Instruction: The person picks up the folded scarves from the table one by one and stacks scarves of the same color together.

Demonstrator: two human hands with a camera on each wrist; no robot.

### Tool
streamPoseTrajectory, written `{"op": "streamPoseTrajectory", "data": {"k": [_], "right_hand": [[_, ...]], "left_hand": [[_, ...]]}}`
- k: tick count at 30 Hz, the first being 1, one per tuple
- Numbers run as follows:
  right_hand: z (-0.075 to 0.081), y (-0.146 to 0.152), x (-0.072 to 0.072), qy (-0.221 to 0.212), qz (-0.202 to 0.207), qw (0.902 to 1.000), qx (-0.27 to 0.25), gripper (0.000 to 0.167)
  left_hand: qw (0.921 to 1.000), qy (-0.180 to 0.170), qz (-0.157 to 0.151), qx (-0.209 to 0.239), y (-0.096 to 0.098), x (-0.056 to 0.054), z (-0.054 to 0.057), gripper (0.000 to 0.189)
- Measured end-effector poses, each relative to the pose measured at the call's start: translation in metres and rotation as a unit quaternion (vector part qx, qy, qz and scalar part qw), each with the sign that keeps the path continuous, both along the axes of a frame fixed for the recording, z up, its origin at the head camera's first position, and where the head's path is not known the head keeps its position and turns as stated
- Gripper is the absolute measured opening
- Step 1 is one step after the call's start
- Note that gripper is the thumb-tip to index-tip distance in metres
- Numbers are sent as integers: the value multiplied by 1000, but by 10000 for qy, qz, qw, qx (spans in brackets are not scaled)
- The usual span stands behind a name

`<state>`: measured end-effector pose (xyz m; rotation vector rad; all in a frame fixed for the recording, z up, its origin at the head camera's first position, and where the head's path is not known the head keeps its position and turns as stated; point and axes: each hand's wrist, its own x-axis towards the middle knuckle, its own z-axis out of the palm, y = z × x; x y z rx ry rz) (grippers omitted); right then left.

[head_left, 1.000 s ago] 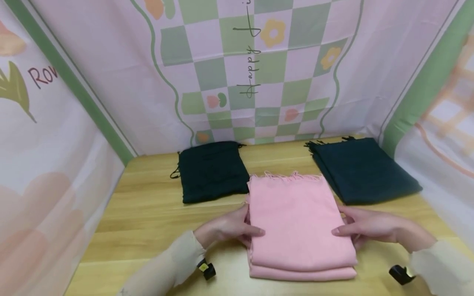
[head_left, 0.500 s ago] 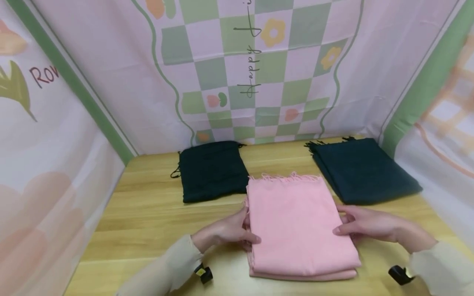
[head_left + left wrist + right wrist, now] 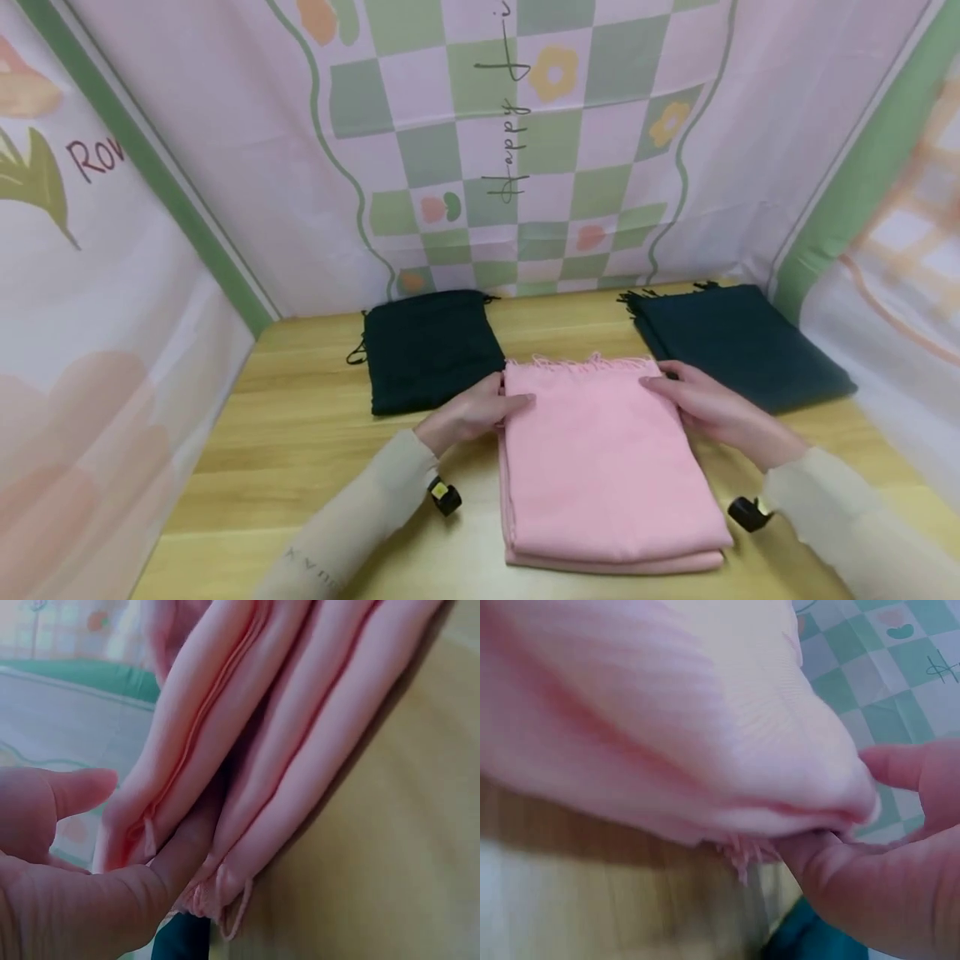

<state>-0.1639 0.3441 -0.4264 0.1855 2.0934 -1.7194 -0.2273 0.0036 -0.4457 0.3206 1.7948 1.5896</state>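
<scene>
A folded pink scarf (image 3: 600, 467) with a fringe along its far edge lies in front of me in the head view. My left hand (image 3: 472, 412) grips its left side near the fringed end, thumb on top. In the left wrist view, a finger (image 3: 191, 840) of that hand reaches between the folded layers. At the far right corner, my right hand (image 3: 712, 404) pinches the scarf with the thumb on the upper face and the other fingers below. The right wrist view has this corner between thumb and fingers, partly hiding the fingertips.
Two folded dark green fringed cloths lie farther back on the wooden table (image 3: 300, 450): one cloth (image 3: 431, 354) at left, another cloth (image 3: 738, 346) at right. Both sit close to the pink scarf. Printed fabric walls (image 3: 555, 150) enclose the table's back and sides.
Both hands have slid from the middle of the scarf's sides toward its fringed far end. The scarf's upper layers shifted slightly over the lower fold; the dark cloths stayed put.
</scene>
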Motion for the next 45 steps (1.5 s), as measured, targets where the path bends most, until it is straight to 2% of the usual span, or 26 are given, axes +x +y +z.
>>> {"op": "streamPoseTrajectory", "data": {"k": [2, 5, 11, 19, 26, 34, 43, 45], "right_hand": [[-1, -2, -4, 3, -130, 9999, -23, 86], [-4, -4, -9, 70, -119, 9999, 10, 87], [-8, -8, -14, 304, 10, 9995, -14, 81], [-4, -13, -14, 425, 48, 9991, 10, 80], [0, -18, -15, 357, 146, 9992, 42, 86], [-3, -16, -16, 50, 231, 9997, 76, 87], [-5, -8, -7, 137, 320, 9993, -113, 85], [-4, -8, -4, 148, 361, 9992, -78, 85]], "left_hand": [[9999, -11, 153, -24, 3, -4, 1, 58], [9995, -48, 320, -41, 6, -10, 0, 65], [9997, 36, 210, 78, 6, -13, 0, 63], [9989, 322, 353, -29, -2, -8, 8, 50], [9991, 295, 289, 36, -8, -4, 13, 39], [9978, 399, 245, -469, -9, -6, 2, 47], [9962, 615, 30, -617, -12, 0, 4, 53], [9957, 682, -22, -631, -13, 1, 4, 59]]}}
